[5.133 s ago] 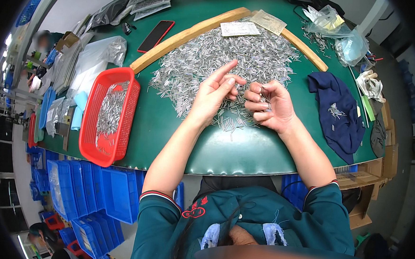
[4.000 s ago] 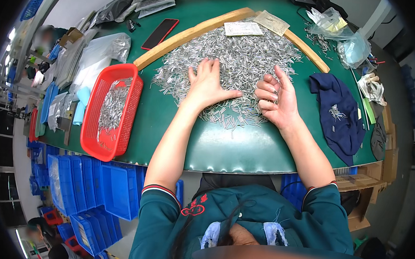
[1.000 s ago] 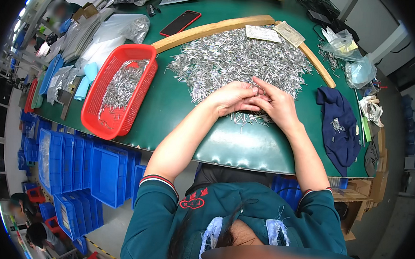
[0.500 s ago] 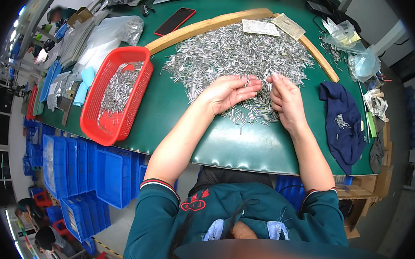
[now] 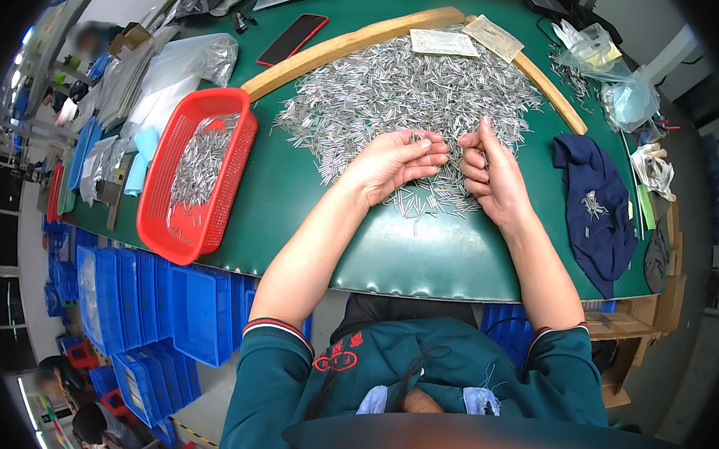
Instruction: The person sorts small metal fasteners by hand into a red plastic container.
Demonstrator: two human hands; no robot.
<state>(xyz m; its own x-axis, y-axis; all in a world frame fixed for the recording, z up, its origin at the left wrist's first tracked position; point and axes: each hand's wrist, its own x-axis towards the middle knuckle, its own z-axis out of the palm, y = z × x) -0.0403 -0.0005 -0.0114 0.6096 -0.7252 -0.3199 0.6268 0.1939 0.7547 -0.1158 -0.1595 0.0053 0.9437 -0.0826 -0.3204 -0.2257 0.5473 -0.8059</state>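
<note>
Showing curled fingers, the bare left hand (image 5: 386, 165) and bare right hand (image 5: 496, 177) are over thin, shiny silver metal pins (image 5: 393, 87) in the frame's upper middle. I can't tell if either grips one.

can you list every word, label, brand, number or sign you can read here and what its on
White rectangular paper slip on the pile of thin silvery metal pins: print too small to read.
Cream rectangular paper slip just right of it: marks too small and faint to read.
Dark green fabric shirt: red stitched characters above a rounded red outlined emblem; lettering not copied out here.
I can make out no other legible text.
</note>
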